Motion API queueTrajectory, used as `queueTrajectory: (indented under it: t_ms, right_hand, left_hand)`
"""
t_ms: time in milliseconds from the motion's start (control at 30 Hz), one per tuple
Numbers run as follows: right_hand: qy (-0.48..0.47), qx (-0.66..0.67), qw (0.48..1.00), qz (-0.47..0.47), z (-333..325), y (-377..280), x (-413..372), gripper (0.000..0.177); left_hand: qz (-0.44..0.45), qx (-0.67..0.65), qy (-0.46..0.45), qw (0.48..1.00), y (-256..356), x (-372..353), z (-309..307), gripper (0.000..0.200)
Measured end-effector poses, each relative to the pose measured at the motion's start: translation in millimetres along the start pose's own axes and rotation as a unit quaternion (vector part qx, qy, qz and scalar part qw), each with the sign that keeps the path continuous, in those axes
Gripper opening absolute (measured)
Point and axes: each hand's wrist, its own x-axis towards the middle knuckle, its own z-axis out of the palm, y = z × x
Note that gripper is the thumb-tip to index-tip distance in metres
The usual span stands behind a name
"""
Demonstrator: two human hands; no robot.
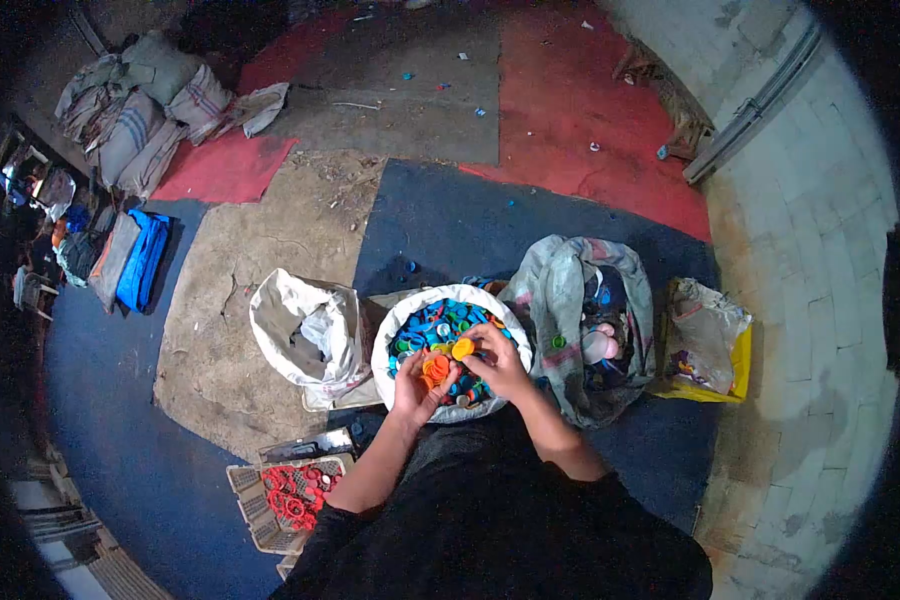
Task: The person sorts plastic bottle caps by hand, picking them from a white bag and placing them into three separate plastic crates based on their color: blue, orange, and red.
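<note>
Patchwork floor mats (440, 230) are lying under a white sack (383, 345) of bottle caps (442, 318), where the left hand (415, 392) is cupping orange caps (434, 370) in curled fingers. Just beside those fingers, the right hand (502, 368) is pinching a yellow cap (463, 348), probably light, stiff and slick, so gripping across its rim is looking safest.

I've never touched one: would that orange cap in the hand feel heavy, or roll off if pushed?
Probably light: the orange cap is small against the left hand holding it. Round, so it might roll on edge; lying flat it likely stays. It looks like hard plastic, so probably stiff.
</note>
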Motion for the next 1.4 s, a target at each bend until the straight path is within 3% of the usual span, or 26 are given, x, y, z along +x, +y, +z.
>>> queueTrajectory:
  t_ms: [33, 67, 100, 167, 200, 233, 300, 400, 467, 500, 567, 633, 700, 867, 1000, 1033, 1300, 1400]
  right_hand:
    - [0.022, 0.017, 1.0, -0.002, 4, -2, 0, 0.029]
    - [0.023, -0.107, 0.99, -0.087, 7, -5, 1, 0.026]
    - [0.029, -0.154, 0.982, -0.106, 12, -9, -2, 0.025]
    - [-0.033, -0.26, 0.963, -0.057, 22, -33, -8, 0.022]
    - [-0.063, -0.325, 0.934, -0.134, 24, -27, -9, 0.03]
    - [-0.052, -0.257, 0.962, -0.075, 29, -2, -16, 0.033]
    - [-0.087, -0.282, 0.955, -0.033, 32, -13, -22, 0.031]
    - [-0.143, -0.235, 0.961, -0.034, 27, -3, -28, 0.035]
    - [-0.019, -0.098, 0.994, 0.049, 35, 4, -38, 0.039]
    - [0.04, -0.029, 0.995, 0.091, 39, 7, -43, 0.041]
    - [0.081, 0.094, 0.963, 0.238, 44, 2, -38, 0.048]
    - [0.032, 0.18, 0.912, 0.367, 49, -5, -30, 0.048]
    - [-0.017, 0.261, 0.888, 0.379, 62, 5, -26, 0.039]
    - [-0.087, 0.291, 0.874, 0.38, 102, 24, -30, 0.031]
    - [-0.155, 0.28, 0.875, 0.364, 127, 17, -61, 0.03]
    - [-0.172, 0.28, 0.874, 0.357, 129, 22, -75, 0.031]
    - [-0.303, 0.278, 0.776, 0.478, 121, 25, -210, 0.029]
    - [-0.392, 0.245, 0.754, 0.468, 128, 26, -264, 0.022]
  left_hand:
    - [-0.006, 0.003, -0.004, 1.0, -1, 0, 4, 0.039]
    - [-0.001, 0.016, -0.005, 1.0, -3, -3, 13, 0.043]
    - [-0.013, 0.019, -0.03, 0.999, -3, 1, 13, 0.043]
    - [-0.035, 0.024, -0.079, 0.996, -3, 3, 21, 0.042]
    - [-0.025, 0.038, -0.028, 0.999, -6, 4, 25, 0.037]
    - [-0.015, 0.053, -0.037, 0.998, -10, 11, 17, 0.034]
    - [0.008, 0.081, -0.051, 0.995, -20, 30, -8, 0.03]
    - [0.014, 0.094, -0.045, 0.995, -24, 25, -12, 0.028]
    - [0.024, 0.091, -0.069, 0.993, -21, 9, -4, 0.028]
    - [0.078, 0.092, 0.05, 0.991, -24, 0, 13, 0.025]
    - [0.141, 0.081, -0.004, 0.987, -26, 1, 0, 0.029]
    - [0.194, 0.056, -0.022, 0.979, -32, -1, -10, 0.034]
    - [0.266, 0.054, -0.01, 0.962, -40, -14, -6, 0.036]
    - [0.445, 0.219, 0.103, 0.862, -49, -59, -14, 0.037]
    - [0.529, 0.196, 0.249, 0.788, -78, -105, -15, 0.039]
    - [0.575, 0.218, 0.289, 0.733, -88, -108, -28, 0.032]
    - [0.635, -0.008, 0.399, 0.661, -209, -182, -76, 0.022]
    - [0.653, -0.044, 0.479, 0.585, -246, -212, -104, 0.015]
